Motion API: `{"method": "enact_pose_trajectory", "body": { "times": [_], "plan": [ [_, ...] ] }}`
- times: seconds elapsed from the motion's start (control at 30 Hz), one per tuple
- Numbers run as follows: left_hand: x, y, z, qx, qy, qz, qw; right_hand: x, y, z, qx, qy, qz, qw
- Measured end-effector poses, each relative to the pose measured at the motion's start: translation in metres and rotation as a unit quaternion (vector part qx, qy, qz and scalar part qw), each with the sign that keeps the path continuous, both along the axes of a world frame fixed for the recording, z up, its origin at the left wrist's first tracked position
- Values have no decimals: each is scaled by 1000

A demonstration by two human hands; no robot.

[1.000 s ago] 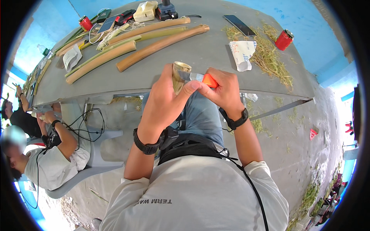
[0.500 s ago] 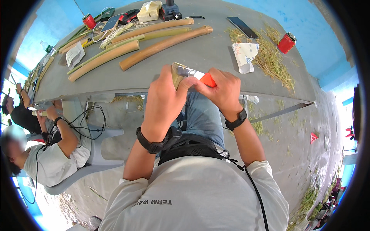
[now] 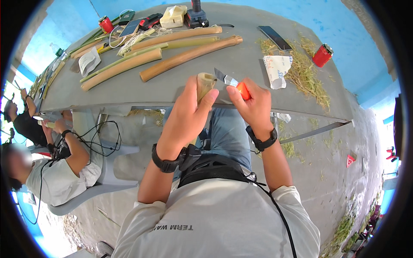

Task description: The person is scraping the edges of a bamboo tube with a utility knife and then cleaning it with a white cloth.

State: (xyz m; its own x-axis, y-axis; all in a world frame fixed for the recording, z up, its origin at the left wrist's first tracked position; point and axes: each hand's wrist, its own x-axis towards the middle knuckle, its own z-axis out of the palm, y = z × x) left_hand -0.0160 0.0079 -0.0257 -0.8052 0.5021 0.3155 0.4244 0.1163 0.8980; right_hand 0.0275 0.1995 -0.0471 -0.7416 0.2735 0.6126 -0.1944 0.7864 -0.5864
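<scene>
My left hand (image 3: 188,112) is wrapped round a short pale bamboo tube (image 3: 204,84), its open end up near the table's front edge. Most of the tube is hidden by the palm. In my right hand (image 3: 256,105) is a utility knife (image 3: 229,79) with an orange handle, the fingers closed round it. Its metal blade points up and to the left, a small gap from the tube's rim. The left thumb lies along the tube's side.
On the grey table (image 3: 172,92) lie several bamboo poles (image 3: 191,58), a phone (image 3: 274,38), torn paper (image 3: 277,71), plant shavings (image 3: 307,79) and a red can (image 3: 322,55). A cordless drill (image 3: 196,17) stands at the back. A co-worker (image 3: 64,172) sits at left on a grey chair (image 3: 97,189).
The knife blade has come away from the bamboo tube, tilting upward as my right hand shifted slightly right. The tube's open end now shows. The hands have separated.
</scene>
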Motion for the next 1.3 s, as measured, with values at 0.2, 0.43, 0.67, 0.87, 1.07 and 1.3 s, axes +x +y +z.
{"method": "enact_pose_trajectory", "body": {
  "times": [0.2, 0.43, 0.67, 0.87, 1.07, 1.3],
  "plan": [
    [-2, 5, 8, 30, -99, -64, 993, 0, 4, -1, 36, 17, 44, 998],
    [0, 7, 8, 37, -73, -46, 996, 0, 4, -4, 65, 34, 47, 996],
    [0, 13, 8, 3, -35, -3, 999, -2, 1, -7, 78, 63, 17, 995],
    [-3, 16, 4, -7, -10, 19, 1000, -6, 4, -11, 122, 81, 1, 989],
    [-3, 18, 4, -15, 0, 39, 999, -6, 1, -12, 155, 115, -30, 981],
    [6, 25, 13, -108, -21, 93, 990, -6, -7, -7, 35, 86, -76, 993]
  ]
}}
